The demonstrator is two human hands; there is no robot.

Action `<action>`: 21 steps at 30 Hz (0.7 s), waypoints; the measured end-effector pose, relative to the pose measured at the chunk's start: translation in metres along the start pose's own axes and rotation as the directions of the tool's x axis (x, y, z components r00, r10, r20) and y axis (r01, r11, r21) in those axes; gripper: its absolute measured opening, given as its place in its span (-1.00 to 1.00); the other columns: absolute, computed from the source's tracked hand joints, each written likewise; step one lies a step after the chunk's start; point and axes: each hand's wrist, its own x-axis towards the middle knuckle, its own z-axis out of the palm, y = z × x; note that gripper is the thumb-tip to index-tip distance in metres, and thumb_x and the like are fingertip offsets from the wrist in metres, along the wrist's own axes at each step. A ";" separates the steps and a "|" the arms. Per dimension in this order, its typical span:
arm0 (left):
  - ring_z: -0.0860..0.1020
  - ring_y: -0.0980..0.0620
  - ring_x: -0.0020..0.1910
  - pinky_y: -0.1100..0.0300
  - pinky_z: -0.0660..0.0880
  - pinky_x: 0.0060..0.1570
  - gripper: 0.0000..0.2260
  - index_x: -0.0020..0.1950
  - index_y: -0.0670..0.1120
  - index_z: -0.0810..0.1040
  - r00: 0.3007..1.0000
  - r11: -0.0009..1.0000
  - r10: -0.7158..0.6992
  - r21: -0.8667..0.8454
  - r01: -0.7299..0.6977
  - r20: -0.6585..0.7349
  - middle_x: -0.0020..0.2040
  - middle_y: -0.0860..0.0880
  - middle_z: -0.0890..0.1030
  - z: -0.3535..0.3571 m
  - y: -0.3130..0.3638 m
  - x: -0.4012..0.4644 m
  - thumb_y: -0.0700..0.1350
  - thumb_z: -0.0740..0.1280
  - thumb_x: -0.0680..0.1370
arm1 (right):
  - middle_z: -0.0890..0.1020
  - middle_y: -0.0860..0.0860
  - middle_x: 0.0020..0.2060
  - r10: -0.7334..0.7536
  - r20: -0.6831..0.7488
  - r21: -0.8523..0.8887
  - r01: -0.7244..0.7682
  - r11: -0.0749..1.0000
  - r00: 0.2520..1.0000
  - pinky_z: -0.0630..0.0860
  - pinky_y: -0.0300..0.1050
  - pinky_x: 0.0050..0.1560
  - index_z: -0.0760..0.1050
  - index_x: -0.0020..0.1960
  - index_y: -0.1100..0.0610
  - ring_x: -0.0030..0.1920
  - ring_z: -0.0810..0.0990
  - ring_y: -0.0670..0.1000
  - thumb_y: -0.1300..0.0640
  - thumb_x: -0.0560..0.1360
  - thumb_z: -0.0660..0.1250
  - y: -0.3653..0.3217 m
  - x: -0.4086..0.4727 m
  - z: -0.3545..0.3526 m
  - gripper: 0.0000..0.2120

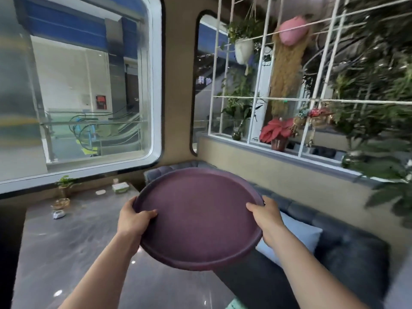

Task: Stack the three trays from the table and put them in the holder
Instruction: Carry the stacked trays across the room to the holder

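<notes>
A round dark purple tray (200,217) is held up in the air over the right edge of the grey marble table (66,253), tilted slightly toward me. My left hand (133,219) grips its left rim, thumb on the inside. My right hand (266,216) grips the right rim the same way. A second rim line shows along the tray's lower edge, so it may be more than one tray stacked; I cannot tell how many. No holder is in view.
A small potted plant (64,186), a gold dish (60,204), a tissue box (120,187) and small items stand at the table's far end. A dark grey sofa (345,253) with a pale blue cushion (296,237) runs along the right. A ledge with plants (276,134) lies behind it.
</notes>
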 end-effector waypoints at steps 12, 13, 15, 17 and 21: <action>0.61 -0.15 0.11 -0.03 0.53 0.19 -0.42 0.40 -0.16 0.46 0.907 0.999 0.004 0.034 -0.020 0.422 0.17 -0.10 0.63 0.291 0.003 -0.137 -0.30 0.50 0.39 | 0.68 0.10 -0.04 0.028 -0.461 0.025 -0.018 1.000 0.887 0.56 -0.07 -0.12 0.54 0.02 0.08 -0.10 0.65 0.10 0.30 0.54 0.33 0.036 -0.022 -0.329 -0.85; 0.60 -0.16 0.13 -0.02 0.51 0.20 -0.42 0.41 -0.19 0.46 0.890 0.999 0.006 0.031 -0.023 0.455 0.18 -0.13 0.62 0.315 0.003 -0.156 -0.32 0.50 0.40 | 0.69 0.11 -0.04 0.037 -0.492 0.032 -0.024 0.999 0.870 0.57 -0.07 -0.12 0.56 0.05 0.11 -0.09 0.66 0.12 0.31 0.53 0.33 0.041 -0.030 -0.357 -0.84; 0.60 -0.14 0.08 -0.03 0.53 0.17 -0.49 0.34 -0.21 0.50 0.857 1.000 0.012 0.019 -0.025 0.516 0.18 -0.17 0.64 0.361 0.003 -0.197 -0.35 0.49 0.40 | 0.71 0.14 -0.07 0.050 -0.563 0.041 -0.032 0.999 0.825 0.56 -0.10 -0.18 0.59 0.11 0.19 -0.10 0.68 0.14 0.35 0.51 0.34 0.051 -0.048 -0.412 -0.80; 0.60 -0.12 -0.01 0.01 0.54 0.07 -0.58 0.22 -0.17 0.55 0.815 1.000 0.000 0.015 -0.011 0.580 0.11 -0.17 0.66 0.405 -0.001 -0.238 -0.37 0.48 0.40 | 0.72 0.16 -0.10 0.059 -0.650 0.040 -0.044 0.998 0.758 0.62 -0.02 -0.09 0.62 0.05 0.21 -0.07 0.69 0.18 0.36 0.47 0.36 0.062 -0.069 -0.467 -0.81; 0.61 -0.15 0.01 -0.02 0.54 0.09 -0.59 0.23 -0.20 0.54 0.689 0.999 -0.042 0.021 0.040 0.724 0.10 -0.15 0.65 0.482 -0.008 -0.322 -0.38 0.48 0.40 | 0.73 0.15 -0.14 0.084 -0.774 0.047 -0.075 0.996 0.627 0.64 0.09 0.05 0.63 -0.03 0.18 -0.09 0.70 0.17 0.35 0.43 0.39 0.079 -0.127 -0.564 -0.84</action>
